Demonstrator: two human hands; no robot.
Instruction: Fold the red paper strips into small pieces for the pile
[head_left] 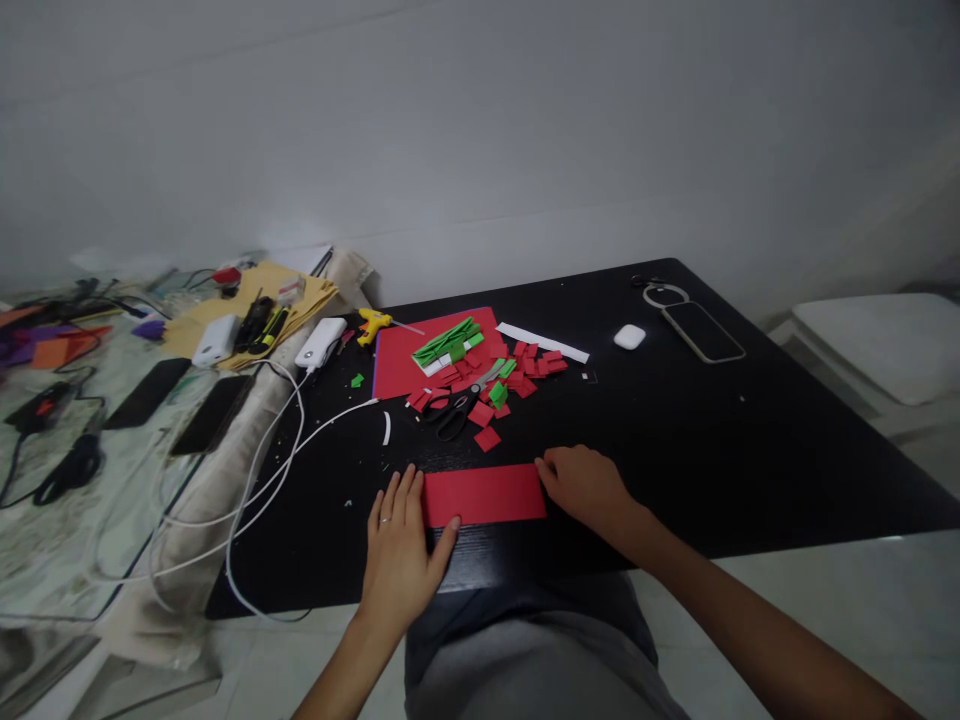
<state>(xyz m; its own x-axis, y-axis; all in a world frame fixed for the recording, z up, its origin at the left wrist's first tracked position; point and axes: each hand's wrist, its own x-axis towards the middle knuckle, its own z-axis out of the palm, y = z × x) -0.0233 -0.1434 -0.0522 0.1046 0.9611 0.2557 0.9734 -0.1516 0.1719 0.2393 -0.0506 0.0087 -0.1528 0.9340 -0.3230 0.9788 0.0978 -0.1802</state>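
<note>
A red paper strip [486,494] lies flat near the front edge of the black table [675,440]. My left hand [401,545] rests on the table at the strip's left end, fingers stretched flat and thumb touching its lower corner. My right hand [581,482] sits at the strip's right end with fingers curled down onto its edge. Beyond the strip lie black-handled scissors [459,408], several small red paper squares [525,368] and folded green paper pieces [448,342] on a larger red sheet [397,365].
A yellow glue gun [373,323], a white power bank [321,343] with white cables [277,470], a white paper strip [541,341], an earbud case [629,337] and a phone [703,331] lie on the table. A cluttered glass table [90,400] stands to the left.
</note>
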